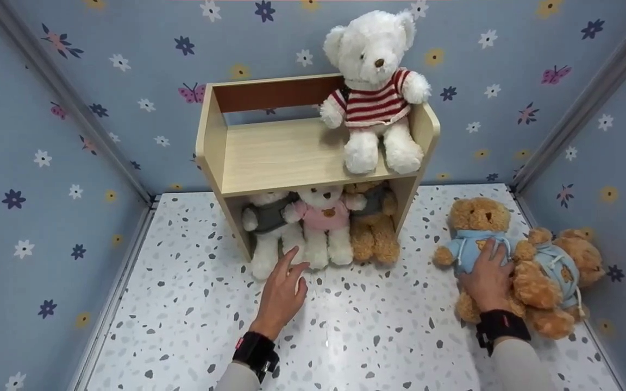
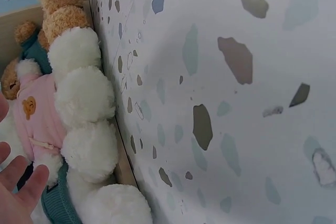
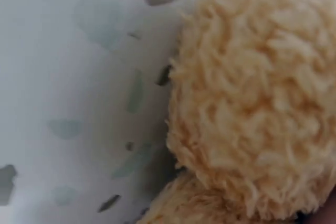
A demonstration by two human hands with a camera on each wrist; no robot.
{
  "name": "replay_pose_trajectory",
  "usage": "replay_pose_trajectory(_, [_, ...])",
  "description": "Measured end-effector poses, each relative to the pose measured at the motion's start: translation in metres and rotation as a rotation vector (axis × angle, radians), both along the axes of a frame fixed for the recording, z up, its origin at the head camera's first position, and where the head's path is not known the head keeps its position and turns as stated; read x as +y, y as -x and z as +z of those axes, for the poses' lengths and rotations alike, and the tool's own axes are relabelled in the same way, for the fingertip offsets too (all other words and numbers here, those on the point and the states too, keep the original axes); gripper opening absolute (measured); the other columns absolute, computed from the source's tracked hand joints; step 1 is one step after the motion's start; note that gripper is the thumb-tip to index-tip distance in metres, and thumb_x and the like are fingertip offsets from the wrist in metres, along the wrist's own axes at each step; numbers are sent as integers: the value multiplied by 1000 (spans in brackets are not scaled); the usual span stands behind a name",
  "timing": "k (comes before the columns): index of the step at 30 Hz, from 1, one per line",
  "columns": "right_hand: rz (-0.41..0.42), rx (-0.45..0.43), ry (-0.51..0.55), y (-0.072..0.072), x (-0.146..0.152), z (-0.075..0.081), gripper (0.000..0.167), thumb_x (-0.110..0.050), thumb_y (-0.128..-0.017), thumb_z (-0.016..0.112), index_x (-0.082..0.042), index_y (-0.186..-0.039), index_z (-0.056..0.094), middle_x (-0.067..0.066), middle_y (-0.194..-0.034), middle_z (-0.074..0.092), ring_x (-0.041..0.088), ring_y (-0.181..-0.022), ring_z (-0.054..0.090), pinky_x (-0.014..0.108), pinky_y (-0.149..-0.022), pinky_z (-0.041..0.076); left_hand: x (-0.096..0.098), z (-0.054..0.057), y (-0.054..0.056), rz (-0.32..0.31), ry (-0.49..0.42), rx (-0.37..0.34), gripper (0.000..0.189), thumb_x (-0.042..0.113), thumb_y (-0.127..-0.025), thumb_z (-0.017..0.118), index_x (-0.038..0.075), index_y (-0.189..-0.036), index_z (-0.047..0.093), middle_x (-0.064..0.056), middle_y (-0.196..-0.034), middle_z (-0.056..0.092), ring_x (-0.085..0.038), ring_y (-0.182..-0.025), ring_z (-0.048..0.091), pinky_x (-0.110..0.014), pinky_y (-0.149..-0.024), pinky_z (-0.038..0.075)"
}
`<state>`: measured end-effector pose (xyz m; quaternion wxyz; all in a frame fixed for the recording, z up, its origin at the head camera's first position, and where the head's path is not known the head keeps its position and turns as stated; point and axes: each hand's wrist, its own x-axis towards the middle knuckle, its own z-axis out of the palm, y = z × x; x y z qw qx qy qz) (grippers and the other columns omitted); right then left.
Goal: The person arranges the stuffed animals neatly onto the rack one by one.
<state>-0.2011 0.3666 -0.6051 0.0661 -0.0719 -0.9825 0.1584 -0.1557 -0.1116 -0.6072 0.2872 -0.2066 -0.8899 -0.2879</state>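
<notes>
My left hand (image 1: 283,293) hovers with its fingers spread in front of a white teddy bear in a grey-green top (image 1: 275,220), on the shelf's lower level. Beside that bear sits a white teddy bear in a pink top (image 1: 325,217), also in the left wrist view (image 2: 39,111), then a brown one in a dark top (image 1: 374,239). My right hand (image 1: 488,282) lies on the belly of a brown teddy bear in a blue hoodie (image 1: 468,251), its visible fingers extended. The right wrist view shows brown fur (image 3: 257,98) up close, with most of the hand out of sight.
A wooden two-level shelf (image 1: 269,157) stands against the flowered back wall. On its top level, at the right, sits a white teddy bear in a striped sweater (image 1: 375,106). Another blue-hooded brown teddy bear (image 1: 560,274) leans sideways by the right wall on the speckled floor (image 1: 182,326).
</notes>
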Motion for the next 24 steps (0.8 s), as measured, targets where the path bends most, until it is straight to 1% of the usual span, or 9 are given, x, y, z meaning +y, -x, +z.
replay_pose_trajectory(2, [-6,4,24,0,2,-2,111,-17,-87,80,16,-158,0,50,-154,6,75,-131,20,80,-105,20,0,-1,0,1,-4,7,31,-2,-88,73,8,-118,72,-20,-148,53,-34,-115,64,-44,-84,57])
replay_pose_trajectory(5, [-40,11,89,-2,3,-4,108,-12,-89,76,8,-161,-1,45,-158,4,77,-128,21,79,-104,23,-1,-1,-2,3,-5,6,30,-2,-89,73,8,-117,72,-21,-148,53,-35,-113,65,-45,-82,57])
replay_pose_trajectory(7, [-64,43,123,-5,2,-6,106,-10,-89,76,3,-163,2,41,-160,5,76,-130,21,79,-102,26,-1,-1,-2,7,-9,-1,30,-1,-89,73,8,-117,72,-20,-149,53,-35,-114,64,-45,-81,57])
replay_pose_trajectory(10, [-98,117,160,-9,-2,-9,105,-10,-87,78,-2,-165,7,37,-162,10,72,-131,26,78,-100,31,-2,-1,-4,19,-19,-18,30,-1,-89,73,8,-117,73,-19,-150,52,-36,-121,62,-45,-81,57])
replay_pose_trajectory(14, [-127,190,177,-15,-12,-9,107,-12,-86,81,-4,-166,10,34,-162,16,68,-131,32,77,-99,34,-4,0,-6,33,-26,-35,30,-1,-89,73,8,-118,73,-18,-150,52,-37,-128,58,-46,-83,57])
replay_pose_trajectory(18, [-146,205,208,-20,-25,-4,106,-11,-87,79,-5,-166,8,32,-164,15,64,-138,28,76,-103,33,-3,0,-5,26,-29,-31,31,-1,-88,75,7,-118,73,-19,-149,52,-38,-127,58,-47,-89,56])
replay_pose_trajectory(21, [-137,213,249,-25,-33,0,107,-8,-86,76,-6,-167,6,30,-166,11,61,-142,24,75,-107,31,-1,0,-4,15,-33,-17,34,-1,-86,78,7,-119,72,-20,-149,52,-38,-126,59,-47,-90,56])
replay_pose_trajectory(24, [-102,271,268,-29,-41,2,106,-6,-85,78,-3,-166,9,31,-165,13,62,-141,26,75,-108,29,0,-1,-4,10,-34,-16,34,0,-87,76,7,-120,71,-20,-149,52,-37,-125,60,-46,-89,56])
